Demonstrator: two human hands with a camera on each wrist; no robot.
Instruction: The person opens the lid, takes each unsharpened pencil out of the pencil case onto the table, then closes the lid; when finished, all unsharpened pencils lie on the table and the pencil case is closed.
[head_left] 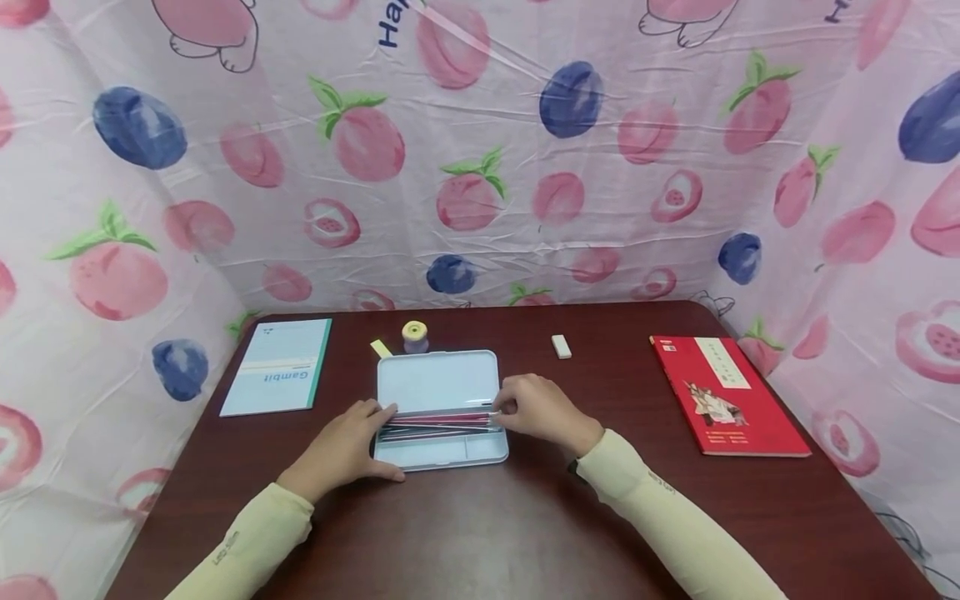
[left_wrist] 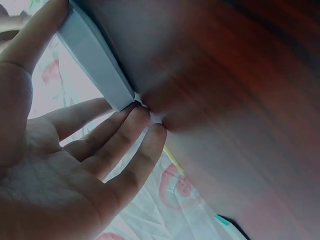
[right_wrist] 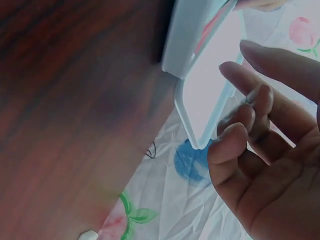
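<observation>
A pale blue pencil case (head_left: 438,454) lies unfolded in front of me, its lid (head_left: 437,379) leaning back. Several slim pencils (head_left: 435,423), pink and dark, lie lengthwise inside along the hinge side. My left hand (head_left: 345,446) holds the left end of the case, thumb at the front edge and fingers around the back corner. At the right end, my right hand (head_left: 543,410) hovers with its fingertips by the pencil ends. In the right wrist view, the thumb and index finger (right_wrist: 235,72) are apart with nothing between them, and the other fingers are loosely bent.
Behind the case stand a small yellow-topped roll (head_left: 415,337) and a yellow strip (head_left: 381,348). A white eraser (head_left: 561,347) lies back right. The blue Gambit notebook (head_left: 276,367) is at left, a red book (head_left: 727,396) at right. A fruit-patterned curtain (head_left: 480,167) encloses the dark table.
</observation>
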